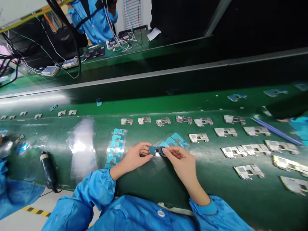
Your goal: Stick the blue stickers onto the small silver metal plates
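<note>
plate [157, 150] with blue film [151, 149] between left hand [133, 158] and right hand [179, 163]

blue smock sleeve [95, 189], green belt [216, 192], silver metal plates [247, 171], teal film pieces [115, 147], yellow-black striped floor tape [36, 211]

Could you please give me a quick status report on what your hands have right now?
Left hand and right hand pinching a blue-filmed metal plate. Clear film sheet of blue pieces just beyond. Rows of metal brackets to the right.

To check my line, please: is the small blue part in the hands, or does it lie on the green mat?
In the hands: the left hand and right hand pinch the blue part at its two ends.
</note>
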The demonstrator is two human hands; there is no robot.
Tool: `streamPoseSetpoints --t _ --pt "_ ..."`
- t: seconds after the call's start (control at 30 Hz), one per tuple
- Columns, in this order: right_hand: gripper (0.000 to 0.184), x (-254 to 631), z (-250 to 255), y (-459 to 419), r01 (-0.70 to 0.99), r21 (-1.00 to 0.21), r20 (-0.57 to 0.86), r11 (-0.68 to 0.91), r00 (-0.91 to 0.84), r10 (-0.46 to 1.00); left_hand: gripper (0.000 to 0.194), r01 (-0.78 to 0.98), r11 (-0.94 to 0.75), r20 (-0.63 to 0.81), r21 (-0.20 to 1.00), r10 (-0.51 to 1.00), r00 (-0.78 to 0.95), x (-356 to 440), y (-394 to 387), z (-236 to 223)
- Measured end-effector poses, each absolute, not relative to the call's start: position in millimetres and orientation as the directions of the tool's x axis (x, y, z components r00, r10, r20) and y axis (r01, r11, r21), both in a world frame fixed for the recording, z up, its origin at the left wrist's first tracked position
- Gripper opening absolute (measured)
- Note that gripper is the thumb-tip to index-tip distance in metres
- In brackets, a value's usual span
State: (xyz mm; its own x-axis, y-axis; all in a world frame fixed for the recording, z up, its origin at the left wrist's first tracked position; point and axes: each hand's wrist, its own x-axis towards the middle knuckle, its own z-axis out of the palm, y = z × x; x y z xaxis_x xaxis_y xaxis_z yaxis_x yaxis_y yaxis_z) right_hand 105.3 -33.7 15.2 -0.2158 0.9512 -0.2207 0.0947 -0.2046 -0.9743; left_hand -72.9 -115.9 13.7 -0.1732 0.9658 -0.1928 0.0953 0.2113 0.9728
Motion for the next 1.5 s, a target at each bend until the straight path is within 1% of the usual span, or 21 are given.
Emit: streamPoseSetpoints --t 0.23,0.37,0.53,0.67,0.83,1.0,1.1,1.17,1.27,1.5 --pt "0.037 105 12 -33 0.070 -0.976 -0.219 -0.208 -0.235 0.947 0.045 0.158 0.190 -0.169 0.969 0.976 -0.135 -74 -117 17" --pt "0.038 105 12 -34 0.063 -0.975 -0.222 -0.213 -0.249 0.943 0.045 0.183 0.207 -0.185 0.961 0.974 -0.131 -76 -117 18" --pt "0.038 103 12 -35 0.068 -0.974 -0.228 -0.217 -0.247 0.942 0.039 0.171 0.234 -0.212 0.957 0.967 -0.141 -77 -116 18" --pt "0.038 103 12 -34 0.073 -0.978 -0.206 -0.194 -0.251 0.946 0.038 0.166 0.238 -0.212 0.957 0.965 -0.157 -77 -116 17" --pt "0.032 104 7 -37 0.115 -0.987 -0.138 -0.111 -0.262 0.955 0.037 0.158 0.242 -0.214 0.957 0.961 -0.174 -76 -116 17" --pt "0.022 105 2 -40 0.201 -0.978 -0.012 0.049 -0.293 0.956 0.036 0.146 0.263 -0.236 0.954 0.955 -0.177 -76 -116 21" --pt "0.021 104 5 -39 0.228 -0.965 0.060 0.131 -0.295 0.954 0.036 0.131 0.262 -0.240 0.956 0.957 -0.166 -76 -116 23" --pt "0.021 103 8 -39 0.246 -0.956 0.081 0.158 -0.296 0.952 0.036 0.133 0.266 -0.243 0.955 0.956 -0.164 -77 -116 22" --pt "0.021 103 11 -38 0.269 -0.952 0.066 0.148 -0.292 0.954 0.036 0.147 0.264 -0.238 0.953 0.956 -0.169 -77 -116 20" --pt "0.024 103 13 -36 0.262 -0.964 -0.028 0.053 -0.297 0.955 0.037 0.130 0.246 -0.222 0.960 0.958 -0.180 -78 -114 19"
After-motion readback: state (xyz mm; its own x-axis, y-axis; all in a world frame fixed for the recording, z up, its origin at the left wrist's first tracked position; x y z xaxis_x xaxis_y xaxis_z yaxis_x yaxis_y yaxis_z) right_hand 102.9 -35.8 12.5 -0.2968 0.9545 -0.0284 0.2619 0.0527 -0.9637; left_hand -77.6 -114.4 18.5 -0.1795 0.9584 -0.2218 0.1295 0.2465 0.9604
